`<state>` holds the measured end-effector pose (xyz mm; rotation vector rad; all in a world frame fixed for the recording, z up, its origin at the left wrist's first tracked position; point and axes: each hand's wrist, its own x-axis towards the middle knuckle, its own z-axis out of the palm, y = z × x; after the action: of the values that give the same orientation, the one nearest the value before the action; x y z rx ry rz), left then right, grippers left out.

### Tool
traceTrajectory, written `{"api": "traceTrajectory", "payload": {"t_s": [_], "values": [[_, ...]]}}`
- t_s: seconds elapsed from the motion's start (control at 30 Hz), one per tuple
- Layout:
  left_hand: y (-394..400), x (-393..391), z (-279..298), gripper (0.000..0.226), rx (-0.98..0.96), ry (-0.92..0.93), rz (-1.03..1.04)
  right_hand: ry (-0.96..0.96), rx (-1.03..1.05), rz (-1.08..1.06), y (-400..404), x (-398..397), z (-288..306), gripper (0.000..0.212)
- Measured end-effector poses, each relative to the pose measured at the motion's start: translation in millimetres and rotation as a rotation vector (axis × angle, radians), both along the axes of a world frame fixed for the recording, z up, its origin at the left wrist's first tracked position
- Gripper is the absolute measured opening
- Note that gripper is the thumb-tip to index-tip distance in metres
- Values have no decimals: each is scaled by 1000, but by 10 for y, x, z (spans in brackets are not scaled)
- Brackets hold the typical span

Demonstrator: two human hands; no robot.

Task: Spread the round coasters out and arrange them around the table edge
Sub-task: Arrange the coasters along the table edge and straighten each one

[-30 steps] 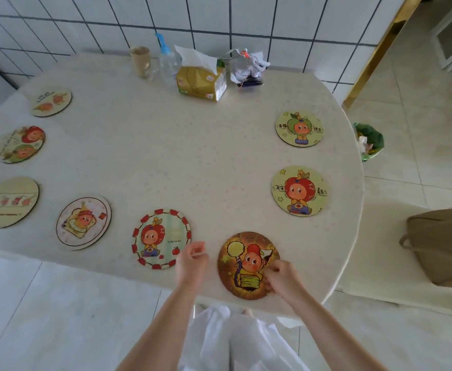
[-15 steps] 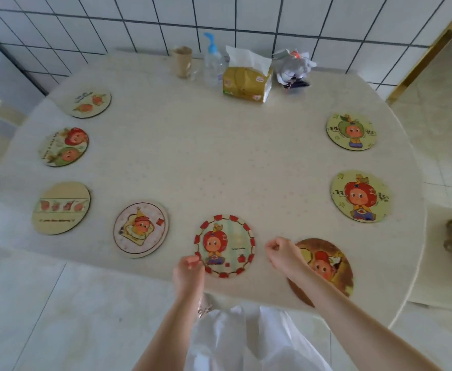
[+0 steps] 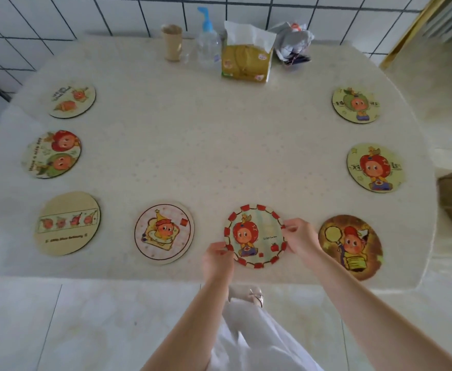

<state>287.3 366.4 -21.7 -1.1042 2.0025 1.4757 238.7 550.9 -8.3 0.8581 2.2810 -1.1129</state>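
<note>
I have both hands on the red-bordered coaster [image 3: 255,236], which lies flat on the desk [image 3: 219,145] near its front edge, and I take this coaster as my landmark. My left hand [image 3: 217,259] meets its lower-left rim, the fingers [image 3: 220,247] curled together and pinching the edge. My right hand [image 3: 301,238] is at its right rim, fingers [image 3: 290,226] bunched and pinching the edge there too. Just to the right of this coaster lies the dark brown coaster [image 3: 351,247], apart from it, with my right forearm crossing its lower-left part. To the left of my coaster sits the toast coaster [image 3: 164,233], and farther left the plain tan coaster [image 3: 67,223] with a strip of small figures. Beyond that one, up the left side of the desk, lie the coaster with two heads [image 3: 52,153] and then the pale coaster [image 3: 72,100] nearest the wall. Up the right side from my coaster lie the red-haired coaster [image 3: 374,167] and, farther back, the green-haired coaster [image 3: 356,104]. None of these touch one another. Straight across from my coaster, against the tiled wall, stand a paper cup [image 3: 171,42], a pump bottle [image 3: 207,41], a yellow tissue pack [image 3: 247,58] and a crumpled wrapper [image 3: 292,43], close together.
</note>
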Motion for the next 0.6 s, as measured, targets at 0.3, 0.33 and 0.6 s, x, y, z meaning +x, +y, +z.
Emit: {"api": "traceTrajectory", "payload": {"t_s": [0.3, 0.33, 0.6], "values": [[-105, -214, 36, 18, -37, 52, -4, 3, -113, -204, -40, 253, -73, 19], [-112, -216, 28, 17, -38, 45, -9, 17, -124, -221, -50, 293, -88, 19], [-106, -96, 35, 19, -82, 35, -13, 36, -135, -217, -20, 390, -148, 20]]}}
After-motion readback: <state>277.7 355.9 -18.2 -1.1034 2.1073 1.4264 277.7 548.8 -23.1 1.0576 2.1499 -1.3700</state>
